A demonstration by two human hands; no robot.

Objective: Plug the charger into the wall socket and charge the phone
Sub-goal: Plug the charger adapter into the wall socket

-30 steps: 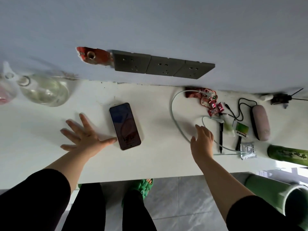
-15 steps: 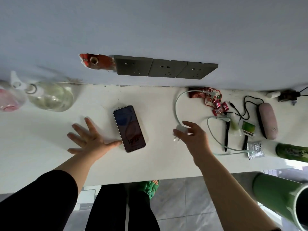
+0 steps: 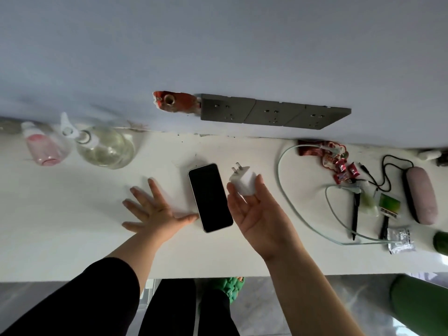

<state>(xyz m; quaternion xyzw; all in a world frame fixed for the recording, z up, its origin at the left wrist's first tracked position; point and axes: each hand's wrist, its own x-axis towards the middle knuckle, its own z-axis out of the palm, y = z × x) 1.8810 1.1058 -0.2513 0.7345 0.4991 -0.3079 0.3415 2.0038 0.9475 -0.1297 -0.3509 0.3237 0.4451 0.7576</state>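
A white charger plug (image 3: 243, 181) with two metal prongs pointing up and left sits in the fingertips of my right hand (image 3: 258, 214), lifted above the counter just right of the phone. The dark-screened phone (image 3: 210, 197) lies flat on the white counter (image 3: 72, 234). My left hand (image 3: 155, 212) rests flat on the counter with fingers spread, its thumb tip touching the phone's lower left edge. A row of three grey wall sockets (image 3: 274, 114) is on the wall above. A pale green cable (image 3: 291, 204) loops on the counter to the right, apart from the plug.
A glass spray bottle (image 3: 104, 147) and a pink bottle (image 3: 43, 149) stand at the left. On the right lie red wrappers (image 3: 339, 163), a black pen (image 3: 356, 209), a black cord (image 3: 385, 173), a pink case (image 3: 420, 197) and a foil packet (image 3: 400, 240). A green cylinder (image 3: 421, 309) stands below.
My right hand picked the white plug up from the counter near the cable, moved left and turned palm up beside the phone. The phone screen went dark. My left hand stayed flat.
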